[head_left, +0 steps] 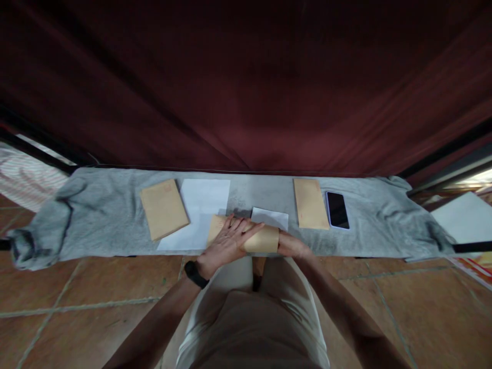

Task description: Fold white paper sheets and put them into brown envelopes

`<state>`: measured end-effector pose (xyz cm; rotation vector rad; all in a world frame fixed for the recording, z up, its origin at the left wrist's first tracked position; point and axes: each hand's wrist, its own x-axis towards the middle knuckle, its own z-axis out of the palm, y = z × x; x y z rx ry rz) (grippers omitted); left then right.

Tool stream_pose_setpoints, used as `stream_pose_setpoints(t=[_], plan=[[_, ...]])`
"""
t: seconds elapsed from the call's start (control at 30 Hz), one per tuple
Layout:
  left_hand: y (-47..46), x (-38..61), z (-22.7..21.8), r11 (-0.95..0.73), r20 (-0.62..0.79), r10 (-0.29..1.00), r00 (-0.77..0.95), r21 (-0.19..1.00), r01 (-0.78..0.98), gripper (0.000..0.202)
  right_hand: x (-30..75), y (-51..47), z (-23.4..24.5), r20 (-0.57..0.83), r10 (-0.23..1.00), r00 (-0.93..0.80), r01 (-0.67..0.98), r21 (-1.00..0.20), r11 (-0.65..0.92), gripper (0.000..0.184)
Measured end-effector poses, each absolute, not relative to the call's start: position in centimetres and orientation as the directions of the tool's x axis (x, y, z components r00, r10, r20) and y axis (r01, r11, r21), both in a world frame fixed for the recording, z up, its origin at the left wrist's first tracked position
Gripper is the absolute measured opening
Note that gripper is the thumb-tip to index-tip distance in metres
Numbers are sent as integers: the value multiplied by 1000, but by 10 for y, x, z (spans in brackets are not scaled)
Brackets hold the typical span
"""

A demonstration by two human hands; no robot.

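A brown paper envelope (pixel 265 241) lies at the front edge of the cloth-covered surface, bulging at its right end. My left hand (pixel 229 240), with a black band on its wrist, rests flat across the envelope, fingers stretched out and thumb apart. At the envelope's right end is my right hand (pixel 289 244). Its fingers are hidden by the paper, and I cannot tell whether they are inside or behind it. A folded white paper (pixel 271 217) shows just beyond the envelope. To the left, a large white sheet (pixel 205 197) lies partly under it.
A stack of brown envelopes (pixel 164 209) overlaps the white sheet on the left. Another brown envelope (pixel 310 204) and a phone (pixel 338 210) lie to the right. Grey cloth (pixel 369 215) covers the narrow surface. A dark red fabric panel (pixel 246 102) rises behind it.
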<state>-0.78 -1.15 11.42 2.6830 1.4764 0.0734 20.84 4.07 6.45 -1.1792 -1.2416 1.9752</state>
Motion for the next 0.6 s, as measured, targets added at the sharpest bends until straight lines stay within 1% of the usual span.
stream_pose_setpoints(t=[0.07, 0.1, 0.13, 0.23, 0.27, 0.3, 0.37, 0.4, 0.43, 0.5, 0.6], plan=[[-8, -19, 115, -509, -2, 859, 511, 87, 856, 95, 215, 45, 67, -409, 704, -581, 3, -866, -500, 40], [-6, -25, 115, -495, -5, 868, 497, 81, 865, 96, 218, 47, 68, -406, 684, -606, -10, -856, -518, 43], [-4, -31, 116, -481, -5, 876, 482, 75, 874, 98, 222, 48, 69, -395, 691, -605, -34, -854, -518, 44], [2, -51, 116, -435, 0, 900, 437, 86, 896, 103, 233, 52, 66, -326, 777, -538, -132, -878, -460, 49], [4, -58, 116, -416, 0, 908, 418, 98, 904, 104, 236, 53, 63, -309, 812, -496, -139, -894, -425, 49], [5, -64, 115, -394, 0, 918, 396, 109, 913, 105, 239, 55, 60, -293, 851, -436, -113, -920, -374, 48], [8, -77, 112, -344, -4, 938, 347, 129, 930, 107, 244, 56, 53, -221, 936, -275, 42, -975, -217, 43], [9, -82, 109, -320, -6, 946, 324, 140, 937, 108, 246, 56, 50, -150, 966, -212, 152, -981, -119, 42], [9, -87, 106, -301, -9, 952, 306, 152, 941, 109, 246, 55, 46, -69, 980, -185, 260, -965, -19, 41], [10, -94, 99, -280, -23, 957, 289, 180, 943, 111, 245, 52, 41, 58, 968, -243, 420, -893, 159, 42], [10, -98, 90, -266, -47, 959, 280, 198, 943, 111, 235, 44, 34, 118, 909, -400, 552, -761, 342, 46]])
